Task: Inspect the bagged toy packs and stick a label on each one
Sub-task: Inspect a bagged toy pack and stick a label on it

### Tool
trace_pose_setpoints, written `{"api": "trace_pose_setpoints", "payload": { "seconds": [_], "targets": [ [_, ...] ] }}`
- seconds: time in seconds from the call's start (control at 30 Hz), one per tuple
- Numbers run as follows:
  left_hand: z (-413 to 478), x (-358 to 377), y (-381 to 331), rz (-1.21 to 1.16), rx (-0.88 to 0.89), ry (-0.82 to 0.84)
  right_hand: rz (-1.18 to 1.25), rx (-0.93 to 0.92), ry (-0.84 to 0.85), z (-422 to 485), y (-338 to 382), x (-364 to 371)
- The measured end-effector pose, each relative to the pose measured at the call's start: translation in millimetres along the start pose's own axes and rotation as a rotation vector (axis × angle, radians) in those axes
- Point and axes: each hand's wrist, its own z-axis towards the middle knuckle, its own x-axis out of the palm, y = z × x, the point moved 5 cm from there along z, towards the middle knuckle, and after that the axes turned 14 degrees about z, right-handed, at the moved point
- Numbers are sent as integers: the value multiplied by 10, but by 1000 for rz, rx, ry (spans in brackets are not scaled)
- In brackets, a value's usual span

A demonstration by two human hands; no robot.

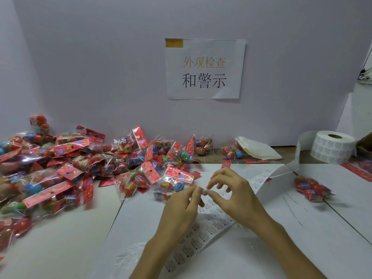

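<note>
A big heap of bagged toy packs with red header cards fills the left of the table. One pack lies alone at the right. A long strip of labels runs from the label roll at the back right, across the table and under my hands. My left hand and my right hand meet above the strip, and the fingertips of both pinch one small label between them.
A white partition with a printed sign closes the back. A stack of white sheets lies near the roll. The table is covered in white paper; a crumpled clear film lies near the front edge.
</note>
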Motion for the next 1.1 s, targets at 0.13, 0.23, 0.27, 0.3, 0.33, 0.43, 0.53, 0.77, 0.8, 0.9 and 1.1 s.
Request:
{"api": "trace_pose_setpoints", "payload": {
  "seconds": [0.13,0.23,0.27,0.3,0.33,0.43,0.53,0.77,0.8,0.9,1.1],
  "targets": [
    [-1,-5,-14,16,-15,-3,-26,24,-33,2,-45,-6],
    [4,-33,9,23,-46,-36,-15,14,-48,9,-53,-25],
    [9,-51,24,14,-61,-63,-14,12,-52,10,-50,-30],
    [15,-75,36,7,-76,-98,-15,12,-56,13,-47,-36],
    [17,-108,54,10,-91,-143,-16,11,-59,15,-47,-41],
    [39,-203,138,133,-147,-261,-10,14,-61,21,-53,-39],
    [46,-243,257,339,-267,-223,-5,20,-63,21,-61,-27],
    [40,-173,462,427,-386,-57,2,27,-49,13,-52,-12],
    [36,-178,464,431,-380,-73,3,28,-48,12,-53,-10],
    [26,-220,448,413,-357,-152,7,22,-45,15,-59,-11],
    [44,-223,450,377,-383,-168,-10,18,-42,29,-55,3]
  ]
}}
